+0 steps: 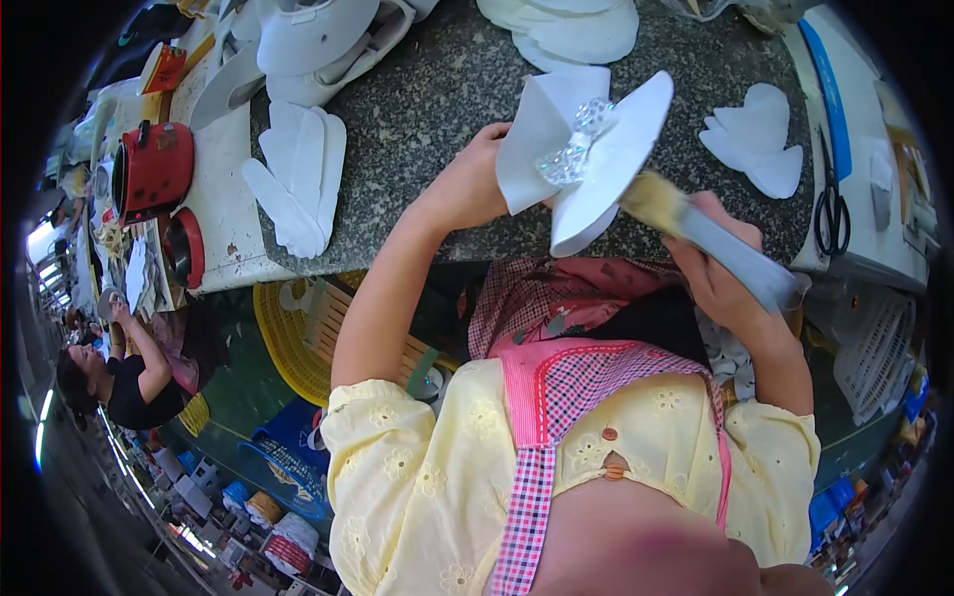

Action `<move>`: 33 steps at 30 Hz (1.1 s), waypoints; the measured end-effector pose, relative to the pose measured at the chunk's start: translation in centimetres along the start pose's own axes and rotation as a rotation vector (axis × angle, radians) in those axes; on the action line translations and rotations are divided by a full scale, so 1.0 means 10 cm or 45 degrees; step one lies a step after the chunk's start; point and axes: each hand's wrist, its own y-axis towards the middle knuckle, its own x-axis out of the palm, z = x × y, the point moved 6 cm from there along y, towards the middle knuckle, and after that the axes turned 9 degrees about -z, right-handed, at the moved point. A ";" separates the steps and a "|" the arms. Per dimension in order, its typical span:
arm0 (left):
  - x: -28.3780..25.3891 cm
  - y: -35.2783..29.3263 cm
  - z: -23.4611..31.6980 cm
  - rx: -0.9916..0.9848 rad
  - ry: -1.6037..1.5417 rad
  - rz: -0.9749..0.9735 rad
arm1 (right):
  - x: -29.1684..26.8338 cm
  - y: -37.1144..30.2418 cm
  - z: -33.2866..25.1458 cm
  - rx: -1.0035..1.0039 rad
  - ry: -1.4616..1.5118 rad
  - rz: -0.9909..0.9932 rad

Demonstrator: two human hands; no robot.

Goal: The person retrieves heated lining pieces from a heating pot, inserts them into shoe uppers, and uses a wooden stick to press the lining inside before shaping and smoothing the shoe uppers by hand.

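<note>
Above the table's near edge, my left hand (472, 182) holds a curved white shoe upper (624, 139) from its left side. Its fingertips are hidden behind the piece. A clear, glittering bow (568, 159) sits on the middle of the upper. My right hand (717, 273) is closed around a flat brush (745, 260) with a greyish handle, blurred by motion. The pale yellow bristles are at the upper's lower right edge; whether they touch it I cannot tell. Flat white pieces lie to the left (298, 179) and to the right (760, 144) on the speckled stone tabletop (407, 119).
More white pieces (571, 30) are stacked at the far side, with white curved parts (318, 45) at far left. Black-handled scissors (832, 219) lie at the right edge. A red container (154, 171) stands left. Below are a yellow basket (273, 333) and blue basket (288, 462). Another person (134, 377) works at left.
</note>
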 end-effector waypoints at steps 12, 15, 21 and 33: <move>0.02 0.14 -0.12 -0.110 -0.208 -0.039 | 0.13 0.18 0.30 0.230 -0.477 -0.273; -0.11 0.07 -0.08 -0.032 -0.049 -0.016 | -0.30 0.05 0.25 0.044 -0.284 -0.085; -0.26 0.10 0.07 -0.227 -1.576 0.343 | -1.90 -0.94 2.26 1.025 -0.998 0.651; -0.24 0.70 0.43 -0.051 -2.097 0.466 | -0.85 0.16 0.68 -0.368 0.385 0.366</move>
